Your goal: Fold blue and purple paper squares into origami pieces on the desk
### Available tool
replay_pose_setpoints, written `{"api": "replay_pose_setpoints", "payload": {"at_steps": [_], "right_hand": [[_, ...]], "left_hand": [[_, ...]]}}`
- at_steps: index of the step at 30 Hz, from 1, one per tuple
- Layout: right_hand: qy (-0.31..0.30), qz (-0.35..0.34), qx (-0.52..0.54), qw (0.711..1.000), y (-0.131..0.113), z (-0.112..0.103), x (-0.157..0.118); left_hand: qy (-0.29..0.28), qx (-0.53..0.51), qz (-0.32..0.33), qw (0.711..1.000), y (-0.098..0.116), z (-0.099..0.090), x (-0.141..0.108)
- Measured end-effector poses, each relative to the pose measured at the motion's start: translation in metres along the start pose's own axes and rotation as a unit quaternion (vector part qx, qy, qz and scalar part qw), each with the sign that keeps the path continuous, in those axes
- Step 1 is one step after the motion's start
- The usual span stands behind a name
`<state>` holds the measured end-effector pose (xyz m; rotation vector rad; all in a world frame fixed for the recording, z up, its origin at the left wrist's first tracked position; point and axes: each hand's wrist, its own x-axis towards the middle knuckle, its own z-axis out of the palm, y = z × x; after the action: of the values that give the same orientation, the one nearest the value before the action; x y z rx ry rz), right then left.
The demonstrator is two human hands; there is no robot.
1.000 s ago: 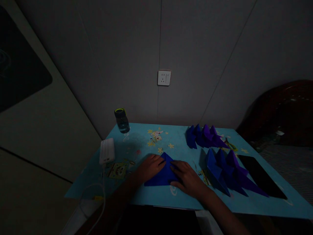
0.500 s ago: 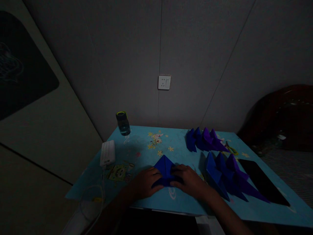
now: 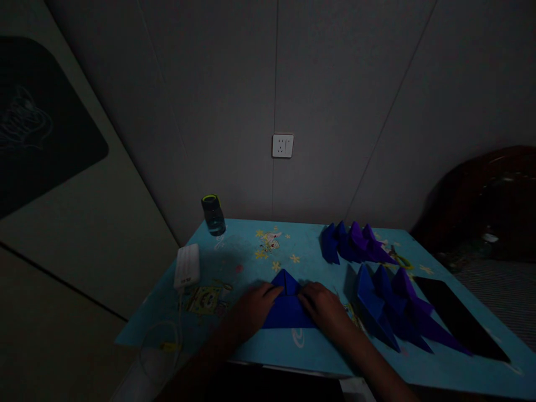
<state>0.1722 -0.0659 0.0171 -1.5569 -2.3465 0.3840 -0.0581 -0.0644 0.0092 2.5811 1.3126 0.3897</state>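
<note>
A blue sheet of paper, folded to a point at the top with a wide flat band below, lies on the light blue table. My left hand presses on its left side, fingers closed together near the central slit. On the right side rests my right hand, its fingers bent and pressed on the paper's edge. To the right stand folded blue and purple paper shapes, with a second row of them behind.
At the left are a white power bank with a cable and a water bottle. A black flat tablet-like object and yellow-green scissors lie at the right. Behind the table is a wall with a socket.
The lower part of the blue paper now shows as a broad flat band with a straight bottom edge. Both hands have shifted slightly up along it. The view has tilted a little.
</note>
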Motion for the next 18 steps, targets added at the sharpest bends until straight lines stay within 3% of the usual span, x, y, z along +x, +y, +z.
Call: {"api": "replay_pose_setpoints", "payload": {"at_steps": [4, 9, 13, 18], "right_hand": [[0.04, -0.022, -0.017, 0.999, 0.009, 0.013, 0.001], [0.079, -0.044, -0.102, 0.991, 0.012, 0.013, -0.008], [0.033, -0.071, -0.13, 0.989, 0.015, 0.008, -0.018], [-0.022, -0.092, -0.065, 0.993, 0.022, -0.004, -0.022]], "left_hand": [[0.039, 0.102, 0.016, 0.994, 0.003, 0.011, 0.005], [0.049, 0.159, 0.051, 0.985, 0.001, 0.017, 0.003], [0.04, 0.167, 0.036, 0.985, -0.003, 0.017, -0.005], [0.021, 0.103, 0.044, 0.993, -0.009, 0.008, -0.014]]}}
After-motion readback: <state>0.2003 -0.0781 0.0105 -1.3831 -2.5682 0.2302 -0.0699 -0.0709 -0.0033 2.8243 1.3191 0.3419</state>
